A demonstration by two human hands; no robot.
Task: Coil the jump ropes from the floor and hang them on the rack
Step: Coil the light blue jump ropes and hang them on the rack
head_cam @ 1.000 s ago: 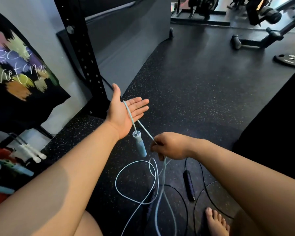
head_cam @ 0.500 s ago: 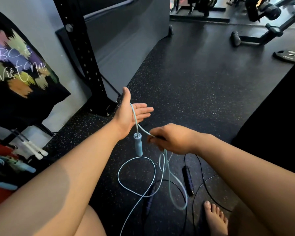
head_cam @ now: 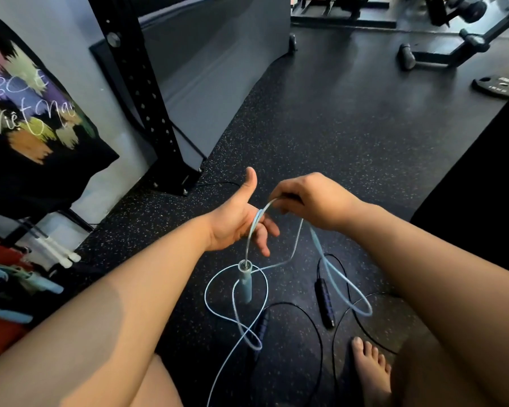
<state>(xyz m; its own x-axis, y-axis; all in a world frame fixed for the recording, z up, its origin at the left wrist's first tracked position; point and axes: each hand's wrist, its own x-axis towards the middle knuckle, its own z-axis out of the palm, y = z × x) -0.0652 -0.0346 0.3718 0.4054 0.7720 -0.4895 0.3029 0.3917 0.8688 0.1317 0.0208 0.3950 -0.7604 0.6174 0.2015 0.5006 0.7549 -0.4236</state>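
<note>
The left hand (head_cam: 235,224) and right hand (head_cam: 312,201) are bare, forearms (head_cam: 130,289) too. 1 bare foot (head_cam: 370,374) and thigh (head_cam: 153,386) show.

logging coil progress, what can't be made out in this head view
Head view:
Turns of light blue plastic jump rope round left hand: strands overlap, count unclear.
Fingertips of the right hand: hidden under its knuckles.
Rope's second handle: none shows; cord runs off the bottom edge.
Black perforated steel rack upright: top cut by upper edge.
Round black weight plate: lettering too small.
</note>
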